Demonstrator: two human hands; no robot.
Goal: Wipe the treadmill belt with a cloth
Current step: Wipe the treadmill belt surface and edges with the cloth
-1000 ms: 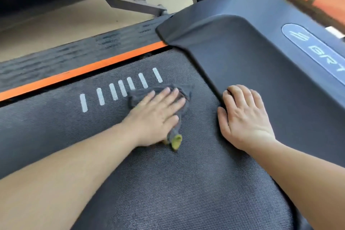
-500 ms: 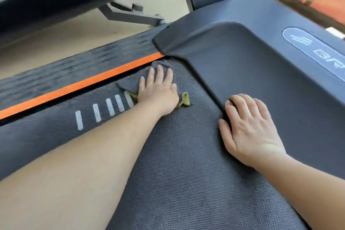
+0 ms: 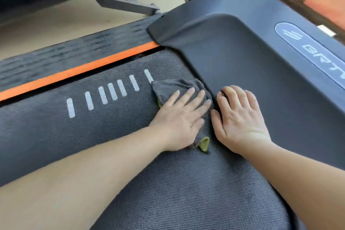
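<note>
The dark grey textured treadmill belt (image 3: pixel 168 183) fills the lower half of the view, with a row of white dashes (image 3: pixel 112 91) across it. A grey cloth (image 3: pixel 173 86) with a yellow-green corner lies on the belt near the motor cover. My left hand (image 3: pixel 179 119) presses flat on the cloth, fingers spread, covering most of it. Just to its right, my right hand (image 3: pixel 239 117) rests palm down on the belt, its fingertips touching the edge of the motor cover. It holds nothing.
The dark motor cover (image 3: pixel 252 52) with a logo badge (image 3: pixel 313 52) rises beyond the hands. An orange stripe (image 3: pixel 74 74) and ribbed side rail (image 3: pixel 65 56) border the belt's far side. A grey metal frame foot (image 3: pixel 127 3) stands on the beige floor.
My left hand slid the cloth back from the orange stripe toward me and to the right, ending beside my right hand. The right hand stayed in place.
</note>
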